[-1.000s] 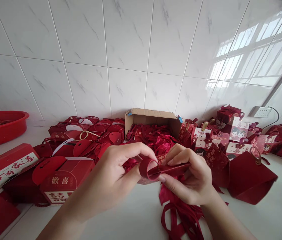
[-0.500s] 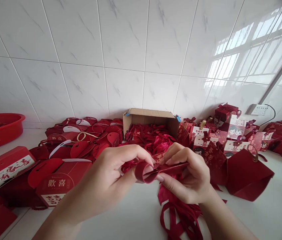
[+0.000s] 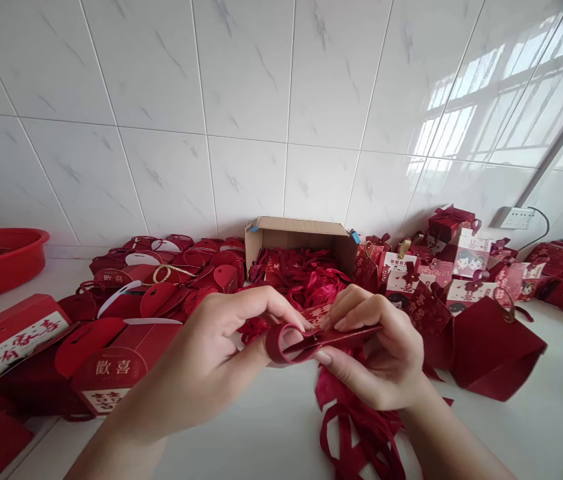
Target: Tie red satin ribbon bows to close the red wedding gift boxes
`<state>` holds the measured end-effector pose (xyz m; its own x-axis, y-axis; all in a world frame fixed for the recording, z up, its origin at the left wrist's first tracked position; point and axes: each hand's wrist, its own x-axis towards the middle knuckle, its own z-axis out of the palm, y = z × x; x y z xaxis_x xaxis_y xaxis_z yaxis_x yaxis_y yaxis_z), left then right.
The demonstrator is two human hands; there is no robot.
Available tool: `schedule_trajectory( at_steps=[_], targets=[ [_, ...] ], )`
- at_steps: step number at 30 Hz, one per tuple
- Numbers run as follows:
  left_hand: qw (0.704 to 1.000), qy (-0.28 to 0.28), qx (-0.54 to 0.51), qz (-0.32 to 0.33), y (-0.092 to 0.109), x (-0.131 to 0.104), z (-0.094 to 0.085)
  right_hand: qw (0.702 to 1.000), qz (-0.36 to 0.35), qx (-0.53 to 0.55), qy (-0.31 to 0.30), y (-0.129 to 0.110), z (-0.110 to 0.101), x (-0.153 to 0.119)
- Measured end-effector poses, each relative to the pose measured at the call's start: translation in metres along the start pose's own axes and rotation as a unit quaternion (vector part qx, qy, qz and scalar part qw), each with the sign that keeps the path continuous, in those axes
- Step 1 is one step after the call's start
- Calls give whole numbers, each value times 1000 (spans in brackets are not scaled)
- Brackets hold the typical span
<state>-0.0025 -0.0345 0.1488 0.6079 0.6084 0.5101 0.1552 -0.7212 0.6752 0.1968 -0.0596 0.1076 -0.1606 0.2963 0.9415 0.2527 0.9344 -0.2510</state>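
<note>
"Where's the dark red piece [image 3: 306, 351]?"
"Lower centre of the frame, held above the tabletop [image 3: 241, 433]."
"Held how?"
"The left hand [image 3: 224, 357] grasps its curled end with its fingers; the right hand [image 3: 398, 363] pinches the flatter part between thumb and fingers."

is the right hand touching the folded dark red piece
Touching: in the head view, the right hand pinches the folded dark red piece from above and below.

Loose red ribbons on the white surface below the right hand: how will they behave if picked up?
The red ribbons are likely floppy, given their loops and bends. Probably light, as they look like thin strips. Lifting one may drag others, since they overlap.
</note>
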Motion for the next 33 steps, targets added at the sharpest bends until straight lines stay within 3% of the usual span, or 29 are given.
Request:
schedule_trajectory(
  at_steps=[8, 22, 28, 33],
  targets=[
    [999, -14, -30, -5, -1, -1, -3, 1000, -1, 3, 5, 0, 0, -1],
    [989, -66, -70, 110, -1, 1, -4, 999, -44, -3, 24, -1, -2, 0],
    [978, -12, -87, 187, -8, 6, 6, 999, -34, 14, 38, 1, -5, -1],
    [961, 44, -1, 275, -12, 10, 10, 999, -30, -7, 22, 1, -8, 1]
  ],
)
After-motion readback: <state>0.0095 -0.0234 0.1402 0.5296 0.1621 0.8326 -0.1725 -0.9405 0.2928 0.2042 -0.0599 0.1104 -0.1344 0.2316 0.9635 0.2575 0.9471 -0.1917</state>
